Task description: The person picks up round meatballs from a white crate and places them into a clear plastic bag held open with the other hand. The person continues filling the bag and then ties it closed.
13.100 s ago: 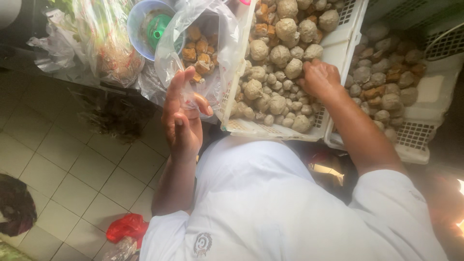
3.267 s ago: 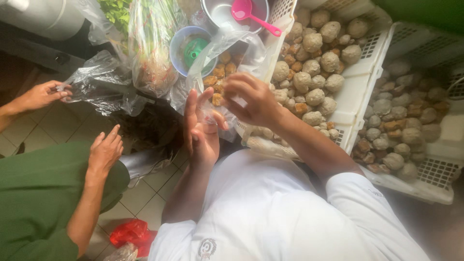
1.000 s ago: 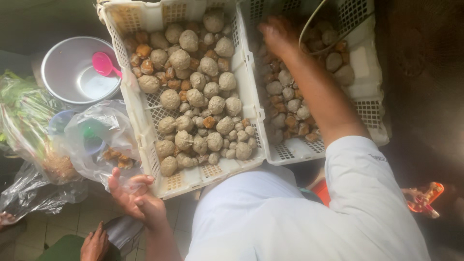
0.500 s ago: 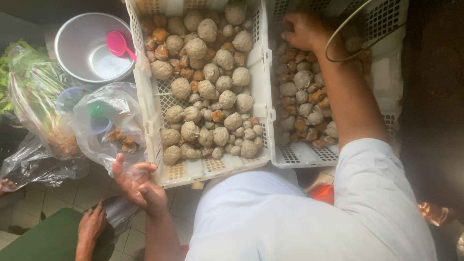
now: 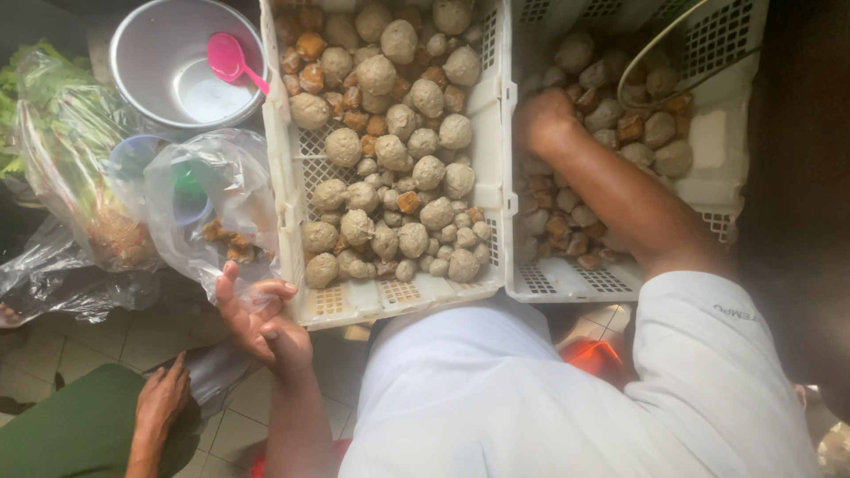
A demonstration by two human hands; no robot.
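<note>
My left hand (image 5: 257, 320) grips the lower edge of a clear plastic bag (image 5: 202, 202) that has a few orange-brown pieces in it, beside the front left corner of a white slotted crate (image 5: 292, 190). That crate is full of grey-brown meatballs (image 5: 398, 159) and orange fried pieces. My right hand (image 5: 546, 119) reaches into a second white crate (image 5: 708, 150) of the same food, knuckles up. Its fingers are curled down among the balls and hidden.
A metal bowl (image 5: 155, 75) with a pink spoon (image 5: 228, 60) stands at the back left. Bagged greens (image 5: 66, 150) and crumpled plastic (image 5: 53, 274) lie at the left. Another person's hand (image 5: 162, 400) with a green sleeve is at the bottom left. The floor is tiled.
My right hand has come back from the far end of the right crate toward its left side. My left hand keeps its hold on the bag.
</note>
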